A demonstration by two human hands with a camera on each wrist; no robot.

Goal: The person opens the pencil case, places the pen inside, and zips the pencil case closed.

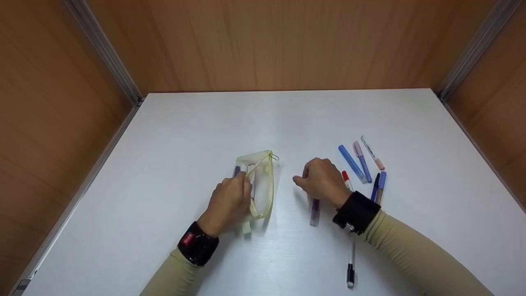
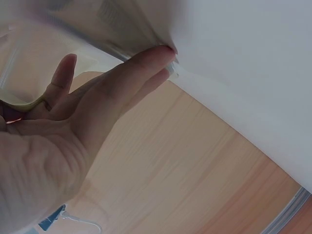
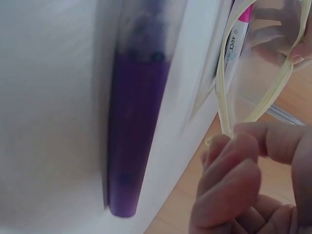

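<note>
A translucent yellow-green zip pouch lies on the white table left of centre. My left hand pinches the edge of its opening; in the left wrist view the fingers lie along the pouch. Pens show through the pouch, one of them with a pink cap. My right hand hovers to the right of the pouch with its fingers curled and holding nothing. A purple pen lies on the table under that wrist, seen close up in the right wrist view, apart from the fingers.
Several loose pens lie to the right of my right hand: a blue one, a lilac one, a white and pink one, a red-capped one. A black-tipped pen lies near the front. Wooden walls enclose the table.
</note>
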